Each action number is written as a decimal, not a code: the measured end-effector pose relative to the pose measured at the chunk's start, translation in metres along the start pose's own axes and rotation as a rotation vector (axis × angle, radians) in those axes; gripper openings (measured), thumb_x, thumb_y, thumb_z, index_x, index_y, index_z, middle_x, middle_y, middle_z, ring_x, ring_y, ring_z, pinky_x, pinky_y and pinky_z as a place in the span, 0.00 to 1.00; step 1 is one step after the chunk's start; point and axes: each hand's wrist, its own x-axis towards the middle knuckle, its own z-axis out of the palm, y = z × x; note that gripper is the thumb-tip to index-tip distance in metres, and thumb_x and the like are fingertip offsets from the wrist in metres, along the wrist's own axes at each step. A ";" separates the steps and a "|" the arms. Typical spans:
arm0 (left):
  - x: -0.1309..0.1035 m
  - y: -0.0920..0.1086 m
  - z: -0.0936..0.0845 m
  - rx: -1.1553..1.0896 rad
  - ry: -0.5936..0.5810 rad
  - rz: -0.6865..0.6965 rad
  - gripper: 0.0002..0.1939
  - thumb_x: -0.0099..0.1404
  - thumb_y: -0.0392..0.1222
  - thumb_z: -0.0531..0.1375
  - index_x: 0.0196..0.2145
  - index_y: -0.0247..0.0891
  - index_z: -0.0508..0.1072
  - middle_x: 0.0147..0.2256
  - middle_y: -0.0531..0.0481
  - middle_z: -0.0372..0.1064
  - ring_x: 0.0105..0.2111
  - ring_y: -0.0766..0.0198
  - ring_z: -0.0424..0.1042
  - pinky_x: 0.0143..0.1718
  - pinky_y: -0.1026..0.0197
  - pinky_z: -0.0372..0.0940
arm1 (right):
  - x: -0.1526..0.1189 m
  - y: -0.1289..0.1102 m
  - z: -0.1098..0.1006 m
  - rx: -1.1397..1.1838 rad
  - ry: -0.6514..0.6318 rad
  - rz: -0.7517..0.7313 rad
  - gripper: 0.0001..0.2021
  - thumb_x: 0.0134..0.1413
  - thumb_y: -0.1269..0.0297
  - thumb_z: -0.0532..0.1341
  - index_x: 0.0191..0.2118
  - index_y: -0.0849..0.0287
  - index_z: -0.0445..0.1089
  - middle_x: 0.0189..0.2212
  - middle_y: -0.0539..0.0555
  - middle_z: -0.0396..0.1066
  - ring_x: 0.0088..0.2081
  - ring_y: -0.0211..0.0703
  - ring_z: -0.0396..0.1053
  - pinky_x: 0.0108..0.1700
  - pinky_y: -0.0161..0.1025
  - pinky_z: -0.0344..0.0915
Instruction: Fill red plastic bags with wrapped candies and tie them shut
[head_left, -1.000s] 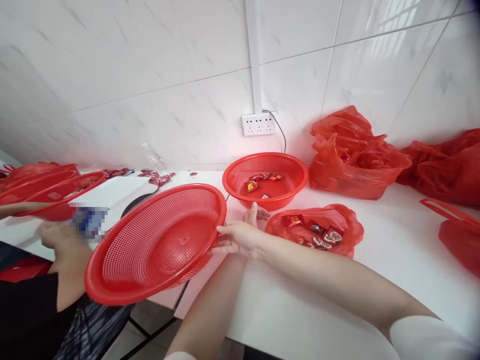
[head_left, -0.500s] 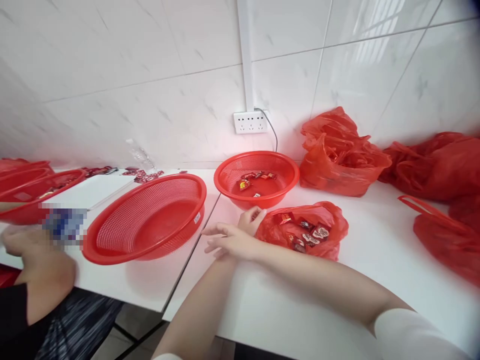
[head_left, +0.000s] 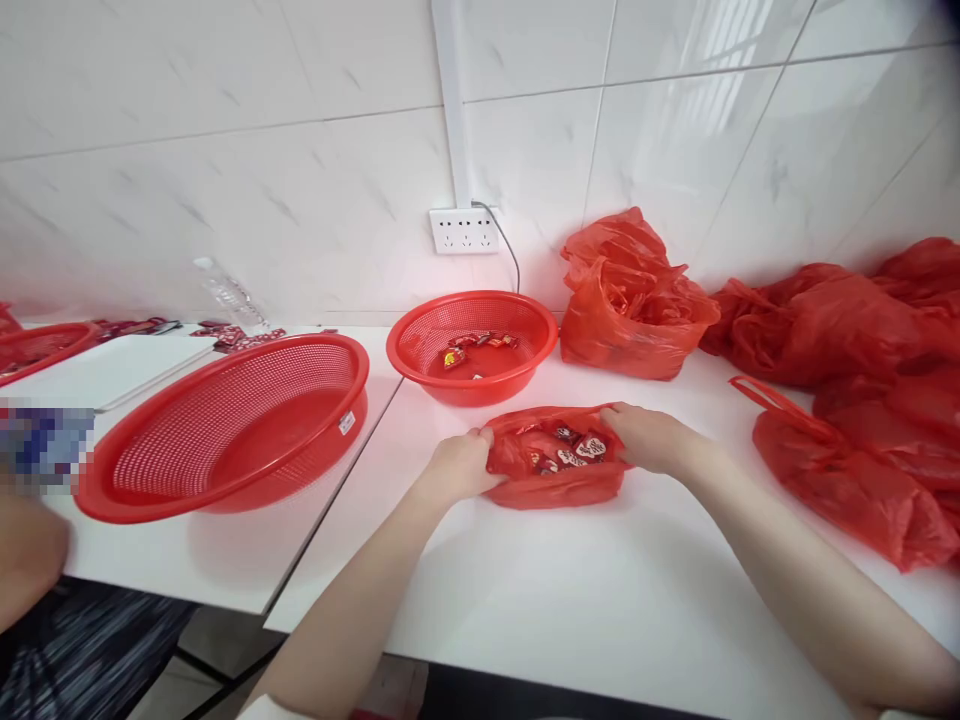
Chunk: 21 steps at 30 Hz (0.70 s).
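Observation:
An open red plastic bag [head_left: 559, 490] lies on the white table with several small wrapped packets [head_left: 581, 452] inside. My left hand [head_left: 463, 465] grips the bag's left rim, fingers closed on the plastic. At the opposite side, my right hand [head_left: 646, 437] is closed on the right rim. Just behind the bag stands a round red basket [head_left: 472, 385] holding several small packets, one with yellow on it [head_left: 453, 358]. A larger red basket [head_left: 281, 440], with nothing inside, is to the left of my left hand.
Full red bags [head_left: 637, 325] stand by the wall, with more [head_left: 855, 470] along the right. A person's arm [head_left: 30, 550] is at the left edge, near a white tray [head_left: 142, 362] and a clear bottle [head_left: 229, 290]. A wall socket [head_left: 465, 231] has a cable.
My hands were crossed left of the bag; they have moved apart and taken hold of its two sides. The bag's mouth is now narrower front to back. The view has shifted right.

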 end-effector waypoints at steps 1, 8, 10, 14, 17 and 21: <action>0.001 -0.001 -0.001 -0.023 -0.061 -0.021 0.15 0.33 0.41 0.72 0.19 0.44 0.70 0.16 0.56 0.63 0.12 0.68 0.55 0.16 0.64 0.47 | 0.004 0.005 0.005 -0.036 -0.023 0.012 0.09 0.50 0.71 0.59 0.39 0.58 0.68 0.41 0.60 0.70 0.36 0.47 0.70 0.31 0.37 0.59; 0.022 -0.001 -0.027 -0.103 -0.328 -0.118 0.03 0.49 0.41 0.65 0.21 0.42 0.75 0.20 0.53 0.70 0.20 0.64 0.66 0.20 0.64 0.58 | 0.017 0.018 0.002 -0.077 -0.092 -0.047 0.06 0.47 0.75 0.55 0.30 0.57 0.66 0.29 0.54 0.70 0.28 0.43 0.66 0.26 0.35 0.51; 0.026 -0.004 -0.037 -0.163 -0.289 -0.150 0.04 0.49 0.41 0.66 0.25 0.41 0.77 0.23 0.51 0.72 0.22 0.62 0.69 0.22 0.64 0.62 | 0.013 0.023 -0.008 -0.053 -0.038 -0.021 0.07 0.48 0.74 0.54 0.31 0.57 0.66 0.29 0.54 0.70 0.27 0.42 0.65 0.25 0.35 0.51; 0.028 -0.012 -0.050 -0.221 -0.131 -0.156 0.07 0.46 0.41 0.68 0.26 0.40 0.78 0.25 0.48 0.74 0.25 0.60 0.72 0.23 0.63 0.66 | 0.006 0.028 -0.020 -0.026 -0.039 0.055 0.08 0.47 0.68 0.57 0.36 0.57 0.67 0.34 0.56 0.70 0.30 0.44 0.67 0.27 0.36 0.55; 0.024 -0.014 -0.049 -0.210 -0.079 -0.186 0.07 0.42 0.37 0.69 0.23 0.40 0.77 0.22 0.50 0.73 0.22 0.61 0.71 0.21 0.64 0.64 | 0.009 0.025 -0.015 0.001 -0.187 0.044 0.12 0.40 0.66 0.63 0.36 0.57 0.69 0.34 0.56 0.70 0.31 0.45 0.68 0.27 0.36 0.57; 0.018 -0.014 -0.035 -0.118 -0.083 -0.230 0.07 0.39 0.34 0.68 0.17 0.41 0.73 0.17 0.53 0.68 0.16 0.64 0.66 0.14 0.66 0.56 | 0.021 0.026 -0.002 0.040 -0.175 0.007 0.09 0.38 0.71 0.63 0.31 0.56 0.70 0.26 0.53 0.70 0.29 0.43 0.68 0.27 0.35 0.57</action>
